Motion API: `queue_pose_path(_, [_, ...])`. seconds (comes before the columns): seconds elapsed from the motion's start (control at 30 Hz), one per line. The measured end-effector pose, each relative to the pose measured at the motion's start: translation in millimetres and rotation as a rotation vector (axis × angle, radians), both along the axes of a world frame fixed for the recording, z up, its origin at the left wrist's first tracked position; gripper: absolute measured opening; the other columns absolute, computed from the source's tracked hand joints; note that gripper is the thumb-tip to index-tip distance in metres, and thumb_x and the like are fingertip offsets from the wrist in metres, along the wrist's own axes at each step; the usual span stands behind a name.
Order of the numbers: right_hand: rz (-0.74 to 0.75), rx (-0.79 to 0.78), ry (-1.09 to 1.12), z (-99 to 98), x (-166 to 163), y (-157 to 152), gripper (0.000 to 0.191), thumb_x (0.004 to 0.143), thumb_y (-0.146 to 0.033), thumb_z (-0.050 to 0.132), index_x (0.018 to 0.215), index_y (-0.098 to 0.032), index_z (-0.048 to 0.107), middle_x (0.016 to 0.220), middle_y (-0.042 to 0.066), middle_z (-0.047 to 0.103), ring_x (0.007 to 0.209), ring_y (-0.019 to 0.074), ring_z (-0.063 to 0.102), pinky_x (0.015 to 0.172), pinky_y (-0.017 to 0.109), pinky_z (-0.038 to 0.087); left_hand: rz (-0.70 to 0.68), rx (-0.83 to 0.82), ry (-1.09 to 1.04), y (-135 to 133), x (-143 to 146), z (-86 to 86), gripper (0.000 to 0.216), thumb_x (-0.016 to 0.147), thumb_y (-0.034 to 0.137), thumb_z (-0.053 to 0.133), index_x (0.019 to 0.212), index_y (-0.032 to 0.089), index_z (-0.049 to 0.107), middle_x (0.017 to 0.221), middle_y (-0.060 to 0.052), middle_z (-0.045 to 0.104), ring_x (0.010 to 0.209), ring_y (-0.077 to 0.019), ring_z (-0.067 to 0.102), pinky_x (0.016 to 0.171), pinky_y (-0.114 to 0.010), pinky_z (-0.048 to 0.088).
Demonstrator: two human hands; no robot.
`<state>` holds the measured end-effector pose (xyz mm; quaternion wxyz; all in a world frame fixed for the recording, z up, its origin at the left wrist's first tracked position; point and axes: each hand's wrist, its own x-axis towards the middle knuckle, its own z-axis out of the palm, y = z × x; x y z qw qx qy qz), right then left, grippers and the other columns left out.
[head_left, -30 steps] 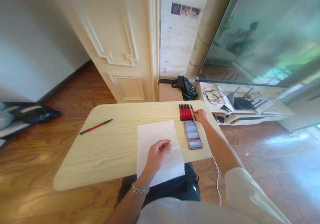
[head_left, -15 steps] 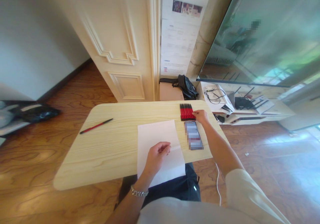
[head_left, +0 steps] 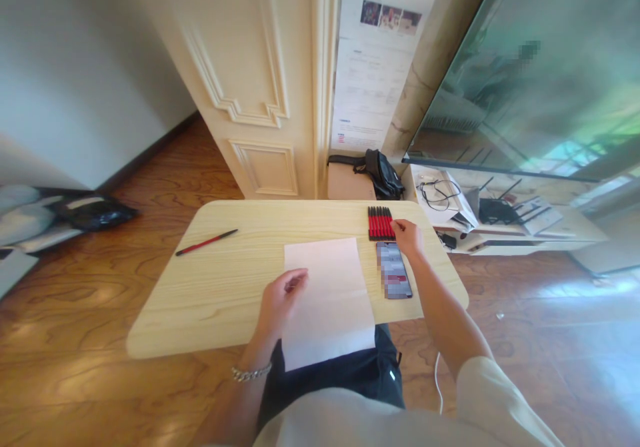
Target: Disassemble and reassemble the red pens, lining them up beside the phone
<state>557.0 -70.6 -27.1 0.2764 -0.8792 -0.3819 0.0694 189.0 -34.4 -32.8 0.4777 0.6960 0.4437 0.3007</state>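
Several red-and-black pens [head_left: 381, 223] lie side by side in a tight row at the far right of the table. My right hand [head_left: 409, 238] is at the right end of this row, its thumb and fingers closed at the outermost pen; the fingertips are partly hidden. Below the row lies a phone [head_left: 394, 271] with its screen lit. A white sheet of paper [head_left: 330, 300] is in front of me, overhanging the near edge. Over the sheet's left edge my left hand [head_left: 281, 298] hovers, fingers loosely curled and holding nothing. One red-and-black pen [head_left: 207, 242] rests alone at the left.
The pale wooden table [head_left: 200, 307] has rounded corners. Behind it are a black bag [head_left: 383, 175] and a low white cabinet [head_left: 530, 242] with a router [head_left: 497, 211] and cables. A white cord [head_left: 438, 384] hangs down at the right.
My left hand has moved left, from the middle of the paper to its left edge. My right hand stays at the end of the pen row. The view has shifted slightly.
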Motion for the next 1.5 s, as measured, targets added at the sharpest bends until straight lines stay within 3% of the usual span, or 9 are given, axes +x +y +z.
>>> queue_pose_path(0.17, [0.395,0.192,-0.016,-1.3,-102,-34,0.033,0.088,-0.037,0.045,0.108,-0.022,0.066,0.107,0.008,0.066,0.093,0.0201,0.06,0.087,0.033,0.044,0.328,0.307,0.431,73,-67,0.0,0.033,0.083,0.038,0.05,0.106,0.018,0.064,0.103,-0.007,0.067,0.081,-0.0192,0.063,0.08,-0.032,0.047])
queue_pose_path(0.33, [0.634,0.105,-0.135,-19.6,-177,-60,0.037,0.084,-0.037,0.054,0.119,-0.029,0.059,0.133,0.009,0.05,0.123,0.0302,0.04,0.097,0.049,0.035,0.44,0.478,0.764,129,-116,4.0,0.036,0.082,0.027,0.048,0.111,0.011,0.061,0.111,-0.014,0.062,0.1,-0.0258,0.055,0.092,-0.038,0.039])
queue_pose_path(0.5, [0.642,0.012,-0.2,-28.8,-191,-48,0.04,0.085,-0.037,0.053,0.124,-0.028,0.055,0.139,0.01,0.042,0.129,0.0325,0.031,0.099,0.052,0.03,0.42,0.519,0.931,160,-133,2.8,0.036,0.082,0.025,0.045,0.11,0.011,0.062,0.107,-0.017,0.062,0.104,-0.0289,0.051,0.094,-0.043,0.032])
queue_pose_path(0.77, [0.587,-0.02,-0.211,-28.5,-188,-21,0.039,0.085,-0.039,0.053,0.123,-0.029,0.055,0.14,0.01,0.041,0.129,0.0318,0.031,0.1,0.052,0.028,0.312,0.43,0.975,181,-134,0.6,0.032,0.083,0.03,0.044,0.094,0.013,0.068,0.092,-0.015,0.065,0.09,-0.0258,0.055,0.084,-0.037,0.037])
queue_pose_path(0.93, [0.561,0.037,-0.181,-22.3,-186,-21,0.039,0.086,-0.04,0.052,0.122,-0.027,0.056,0.138,0.01,0.043,0.13,0.0315,0.031,0.1,0.051,0.029,0.278,0.411,0.99,159,-124,7.9,0.03,0.083,0.031,0.045,0.094,0.014,0.067,0.088,-0.014,0.066,0.082,-0.0259,0.058,0.073,-0.034,0.041])
queue_pose_path(1.03, [0.483,0.151,-0.143,-17.3,-181,-26,0.036,0.088,-0.039,0.049,0.119,-0.025,0.059,0.135,0.01,0.047,0.128,0.0293,0.034,0.101,0.05,0.03,0.263,0.432,0.857,121,-100,14.9,0.028,0.085,0.033,0.045,0.094,0.017,0.066,0.089,-0.01,0.067,0.082,-0.0241,0.06,0.07,-0.032,0.042])
queue_pose_path(1.17, [0.42,0.264,-0.085,-13.1,-176,-38,0.032,0.088,-0.038,0.048,0.112,-0.024,0.063,0.128,0.01,0.053,0.124,0.0273,0.039,0.1,0.048,0.033,0.132,0.444,0.585,56,-45,18.8,0.027,0.088,0.037,0.045,0.099,0.021,0.063,0.09,-0.007,0.067,0.08,-0.02,0.061,0.07,-0.029,0.043])
queue_pose_path(1.33, [0.429,0.27,-0.036,-15.3,-174,-55,0.028,0.087,-0.036,0.049,0.107,-0.024,0.066,0.122,0.01,0.057,0.119,0.0257,0.045,0.098,0.045,0.037,0.074,0.432,0.5,-2,19,7.3,0.024,0.088,0.034,0.046,0.091,0.018,0.063,0.083,-0.01,0.064,0.076,-0.0207,0.059,0.071,-0.031,0.04])
queue_pose_path(1.5, [0.418,0.268,-0.02,-21.5,-171,-67,0.028,0.087,-0.035,0.049,0.105,-0.023,0.067,0.12,0.01,0.058,0.117,0.0257,0.047,0.099,0.045,0.038,0.039,0.38,0.532,-22,41,-10.0,0.02,0.089,0.029,0.045,0.089,0.017,0.061,0.077,-0.01,0.061,0.074,-0.0211,0.058,0.069,-0.031,0.04])
